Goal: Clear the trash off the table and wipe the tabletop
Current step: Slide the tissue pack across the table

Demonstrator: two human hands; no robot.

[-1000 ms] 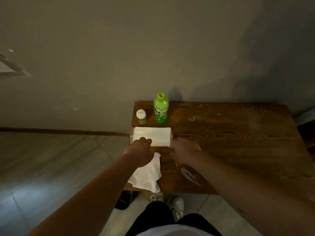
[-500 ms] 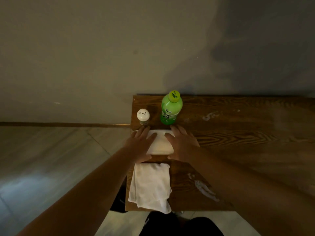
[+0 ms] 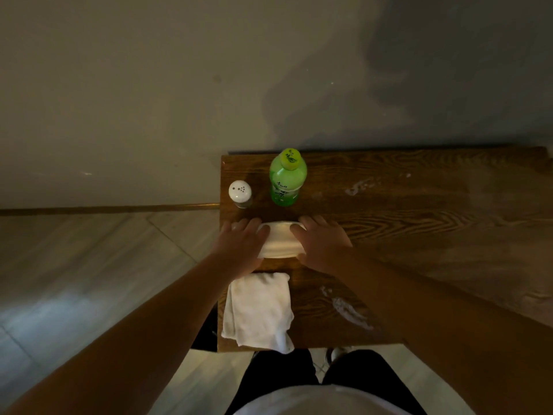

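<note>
A white tissue pack [image 3: 279, 240] lies on the left part of the brown wooden table [image 3: 419, 223]. My left hand [image 3: 242, 244] rests flat on its left end and my right hand [image 3: 321, 242] on its right end, fingers spread. A white cloth [image 3: 258, 310] lies folded at the table's near left corner, just below the pack. White smears [image 3: 350, 311] mark the wood near the front edge, and fainter smears [image 3: 359, 185] show further back.
A green bottle [image 3: 287, 178] with a yellow-green cap stands behind the pack, and a white-topped shaker [image 3: 240, 193] stands at the far left edge. The table backs onto a grey wall. Tiled floor lies to the left; my legs are at the front edge.
Both hands went from gripping the pack's near side to lying flat on its two ends. The view moved closer over the table.
</note>
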